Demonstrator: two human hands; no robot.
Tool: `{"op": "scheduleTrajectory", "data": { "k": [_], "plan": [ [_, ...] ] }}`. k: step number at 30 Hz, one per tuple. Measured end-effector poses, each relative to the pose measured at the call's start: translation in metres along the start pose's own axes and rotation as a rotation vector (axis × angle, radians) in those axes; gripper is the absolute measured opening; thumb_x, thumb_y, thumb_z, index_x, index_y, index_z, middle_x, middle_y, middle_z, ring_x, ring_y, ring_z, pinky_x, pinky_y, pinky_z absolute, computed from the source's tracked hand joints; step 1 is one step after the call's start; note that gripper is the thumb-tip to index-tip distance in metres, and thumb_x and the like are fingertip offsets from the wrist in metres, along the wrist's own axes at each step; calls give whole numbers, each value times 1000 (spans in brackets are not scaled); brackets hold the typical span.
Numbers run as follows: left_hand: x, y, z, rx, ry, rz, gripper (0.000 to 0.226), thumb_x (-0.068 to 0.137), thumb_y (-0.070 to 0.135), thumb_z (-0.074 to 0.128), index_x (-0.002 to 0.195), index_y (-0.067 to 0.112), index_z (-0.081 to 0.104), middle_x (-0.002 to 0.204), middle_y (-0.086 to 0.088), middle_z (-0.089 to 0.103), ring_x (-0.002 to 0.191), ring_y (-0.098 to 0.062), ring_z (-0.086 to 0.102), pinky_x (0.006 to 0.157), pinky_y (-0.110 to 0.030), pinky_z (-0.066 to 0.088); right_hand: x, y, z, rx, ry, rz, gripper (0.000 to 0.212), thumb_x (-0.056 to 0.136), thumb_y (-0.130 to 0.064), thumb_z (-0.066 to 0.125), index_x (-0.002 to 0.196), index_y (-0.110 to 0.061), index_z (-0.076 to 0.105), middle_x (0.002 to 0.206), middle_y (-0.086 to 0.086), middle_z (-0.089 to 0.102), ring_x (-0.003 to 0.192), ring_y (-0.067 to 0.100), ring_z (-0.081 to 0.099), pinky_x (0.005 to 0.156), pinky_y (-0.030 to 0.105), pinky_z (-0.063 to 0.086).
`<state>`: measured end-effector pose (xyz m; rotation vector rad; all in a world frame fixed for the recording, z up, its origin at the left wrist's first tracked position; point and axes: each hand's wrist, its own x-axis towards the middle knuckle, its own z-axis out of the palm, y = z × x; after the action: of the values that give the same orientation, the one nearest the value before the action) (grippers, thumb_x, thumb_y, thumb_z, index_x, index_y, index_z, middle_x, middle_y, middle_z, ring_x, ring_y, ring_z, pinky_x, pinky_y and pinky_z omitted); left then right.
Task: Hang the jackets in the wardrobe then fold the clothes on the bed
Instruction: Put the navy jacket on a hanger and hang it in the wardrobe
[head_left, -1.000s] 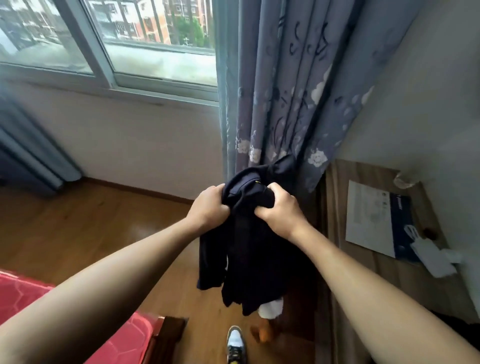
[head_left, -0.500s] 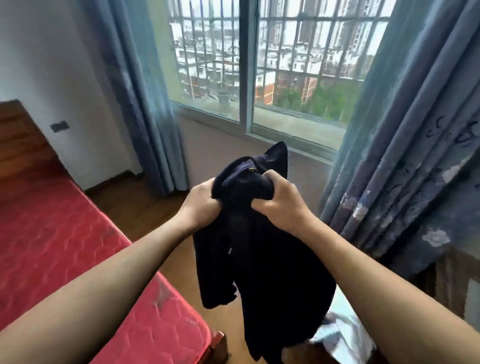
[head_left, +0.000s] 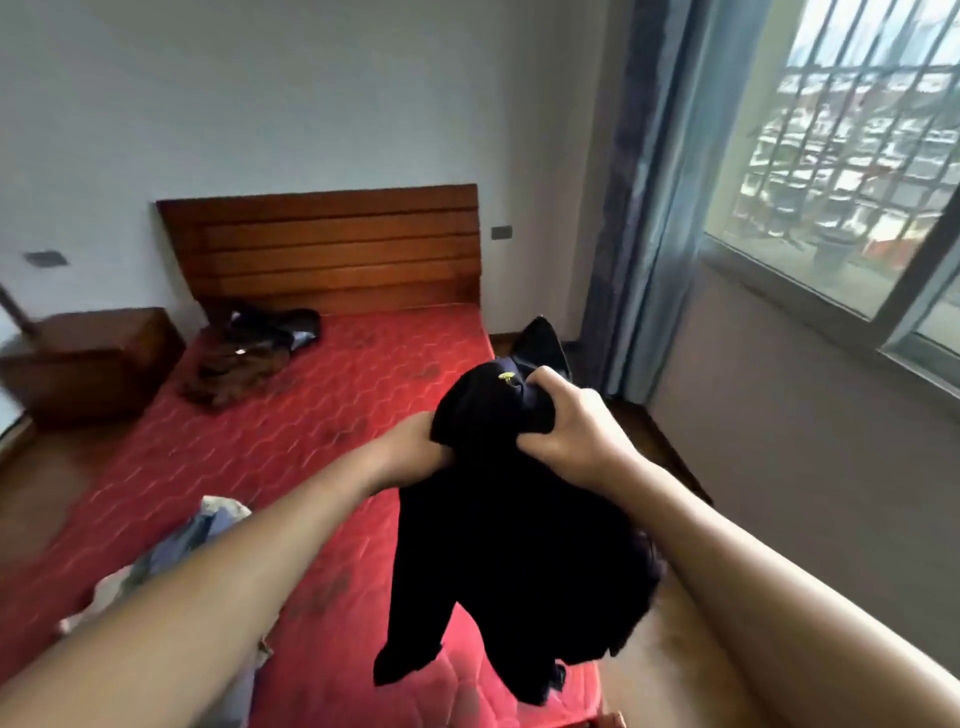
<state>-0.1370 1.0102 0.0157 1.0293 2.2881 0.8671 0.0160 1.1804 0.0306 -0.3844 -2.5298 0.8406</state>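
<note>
Over the bed (head_left: 337, 395), left hand (head_left: 415, 444) and right hand (head_left: 576, 434) bunch the dark jacket (head_left: 509, 545), right fingers (head_left: 543, 382) curled (left's hidden).

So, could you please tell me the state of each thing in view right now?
Black fabric garment: bunched, hanging, gripped by both hands.
Left hand: grips the garment.
Right hand: grips the garment.
Dark and brown clothes pile: unfolded, on the red mattress.
Pale blue clothes: crumpled on the mattress.
Blue curtain: drawn aside.
</note>
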Motion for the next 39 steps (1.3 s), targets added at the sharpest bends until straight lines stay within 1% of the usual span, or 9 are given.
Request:
{"op": "scheduleTrajectory", "data": {
  "k": [4, 9, 14, 19, 22, 26, 30, 33, 39],
  "plan": [
    [-60, -62, -43, -4, 10, -158, 29, 84, -4, 58, 108, 9, 69, 92, 2, 68, 84, -11, 61, 83, -36, 54, 26, -45, 54, -64, -165, -229, 39, 67, -31, 70, 99, -28, 48, 64, -4, 61, 62, 21, 63, 54, 36, 50],
    [-151, -118, -60, 43, 152, -369, 17, 78, 9, 63, 80, 26, 62, 80, 7, 66, 78, -11, 60, 74, -36, 49, 31, -98, 109, -24, -324, -488, 41, 67, -30, 67, 106, -29, 53, 71, -7, 58, 73, 31, 65, 57, 32, 38],
    [-246, -148, -47, 50, 172, -624, 31, 82, 29, 72, 111, 20, 66, 105, -4, 71, 101, -22, 67, 89, -36, 51, 20, -151, 158, 44, -484, -709, 43, 68, -31, 63, 110, -27, 54, 79, 5, 70, 78, 37, 66, 60, 37, 46],
    [-349, -166, -36, -297, 287, -743, 47, 81, 25, 67, 127, 29, 60, 112, 4, 65, 93, -19, 61, 75, -28, 48, -12, -222, 207, 70, -652, -951, 38, 73, -22, 67, 109, -23, 55, 85, 7, 72, 84, 40, 66, 69, 44, 51],
    [-405, -190, -37, -230, 473, -848, 49, 89, 32, 69, 136, 33, 55, 123, 4, 64, 110, -19, 63, 97, -34, 52, -33, -271, 232, 39, -728, -1077, 39, 72, -30, 59, 110, -27, 53, 96, 5, 72, 94, 38, 66, 75, 47, 52],
    [-472, -233, -40, -298, 675, -883, 56, 89, 34, 72, 140, 33, 50, 127, 0, 60, 111, -18, 63, 100, -38, 52, -58, -338, 272, 46, -758, -1276, 40, 76, -20, 65, 115, -17, 58, 103, 8, 69, 98, 37, 64, 79, 46, 50],
    [-538, -275, -54, -474, 796, -806, 49, 79, 36, 81, 115, 58, 55, 109, 18, 69, 97, 2, 67, 80, -14, 53, -88, -413, 320, 107, -717, -1425, 45, 73, -17, 66, 118, -20, 61, 103, 2, 66, 95, 31, 63, 75, 39, 51],
    [-587, -305, -70, -580, 853, -773, 38, 85, 37, 78, 116, 52, 62, 106, 25, 71, 95, 5, 68, 71, -9, 52, -110, -470, 362, 153, -719, -1470, 43, 71, -19, 62, 114, -23, 61, 100, 0, 65, 94, 30, 63, 73, 38, 52],
    [-680, -368, -106, -614, 992, -872, 36, 105, 36, 48, 140, 31, 52, 130, 14, 62, 119, -9, 59, 107, -35, 47, -127, -556, 448, 102, -716, -1381, 35, 72, -17, 60, 105, -27, 54, 91, 0, 66, 83, 34, 62, 62, 33, 36]
  ]
}}
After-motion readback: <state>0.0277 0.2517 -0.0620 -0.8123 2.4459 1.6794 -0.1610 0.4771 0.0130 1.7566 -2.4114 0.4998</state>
